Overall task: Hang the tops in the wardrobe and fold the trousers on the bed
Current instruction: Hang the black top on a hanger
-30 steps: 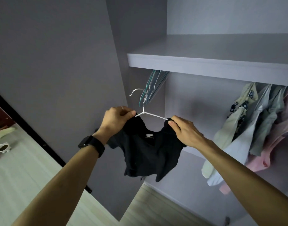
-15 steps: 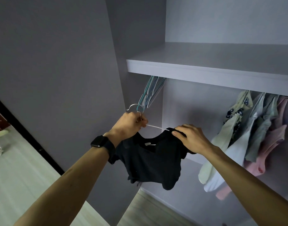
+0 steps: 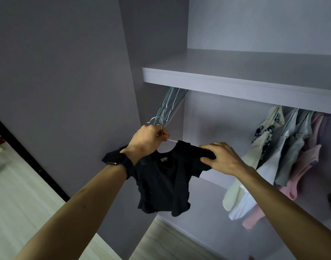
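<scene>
We see the left hand (image 3: 147, 139) gripping a white wire hanger (image 3: 172, 140) just below its hook, while the right hand (image 3: 222, 158) pinches one shoulder of the black top (image 3: 161, 181) draped on it. Bare hangers (image 3: 170, 104) (teal and white) hang under the wardrobe shelf (image 3: 235, 85); pale tops (image 3: 284, 156) hang further right.

Open gap under the shelf (image 3: 235, 85), between empty hangers (image 3: 171, 104) and clothes (image 3: 292, 156) rightward.

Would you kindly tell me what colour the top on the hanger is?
The top is plain black, in the head view.
</scene>
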The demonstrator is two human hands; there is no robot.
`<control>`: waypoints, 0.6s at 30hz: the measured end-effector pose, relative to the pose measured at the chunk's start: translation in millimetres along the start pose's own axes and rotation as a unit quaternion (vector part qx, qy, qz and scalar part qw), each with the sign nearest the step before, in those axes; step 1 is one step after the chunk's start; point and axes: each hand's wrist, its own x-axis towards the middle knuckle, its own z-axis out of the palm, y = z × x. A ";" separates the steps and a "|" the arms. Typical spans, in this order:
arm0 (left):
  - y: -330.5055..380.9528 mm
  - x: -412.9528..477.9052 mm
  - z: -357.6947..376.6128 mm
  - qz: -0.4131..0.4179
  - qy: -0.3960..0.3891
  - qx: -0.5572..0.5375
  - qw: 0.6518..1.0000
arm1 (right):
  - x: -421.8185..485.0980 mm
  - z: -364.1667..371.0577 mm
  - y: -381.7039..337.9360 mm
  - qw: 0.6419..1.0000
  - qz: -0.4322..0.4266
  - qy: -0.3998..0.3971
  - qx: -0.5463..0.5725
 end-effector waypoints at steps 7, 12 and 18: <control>-1.1 -2.3 -6.8 0.004 0.018 -0.031 0.999 | 1.8 20.1 38.4 0.995 0.089 0.033 0.021; -4.5 -5.6 -4.0 -0.002 0.023 -0.040 0.999 | -2.0 13.5 34.9 0.984 0.153 0.091 0.005; 10.5 -6.6 12.2 -0.007 0.012 -0.044 0.999 | 7.7 -7.9 -26.7 0.982 0.100 0.075 0.138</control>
